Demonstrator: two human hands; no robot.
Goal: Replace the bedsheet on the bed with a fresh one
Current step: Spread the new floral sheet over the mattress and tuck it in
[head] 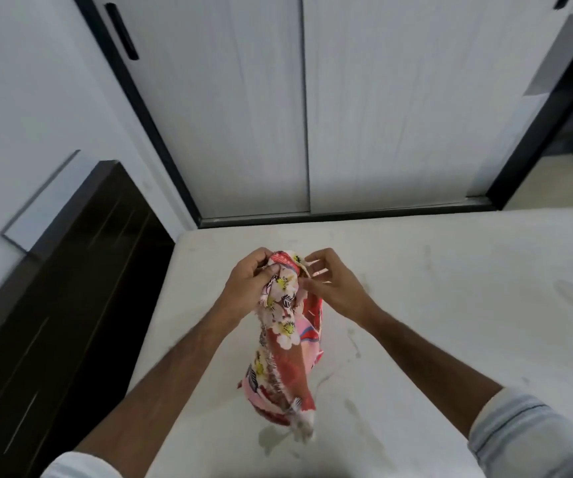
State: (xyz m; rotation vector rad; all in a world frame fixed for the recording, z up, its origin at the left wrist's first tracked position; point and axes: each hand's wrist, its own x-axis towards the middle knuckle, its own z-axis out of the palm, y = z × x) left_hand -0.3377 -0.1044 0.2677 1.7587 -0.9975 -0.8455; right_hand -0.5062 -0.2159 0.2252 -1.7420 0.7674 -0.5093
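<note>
both hands are raised close together over the bare mattress (pixel 416 305), sharing a bunched floral bedsheet (pixel 283 326). the left hand (pixel 248 288) has its fingers curled round the top of the bundle, gripping it. the right hand (pixel 329 282), just beside it, pinches an edge of the same cloth between thumb and fingertips. the rest of the bedsheet hangs down below the hands, its lower end near the mattress. left of the left hand is a dark headboard (pixel 53 305); beyond both hands, white wardrobe doors (pixel 381 115).
</note>
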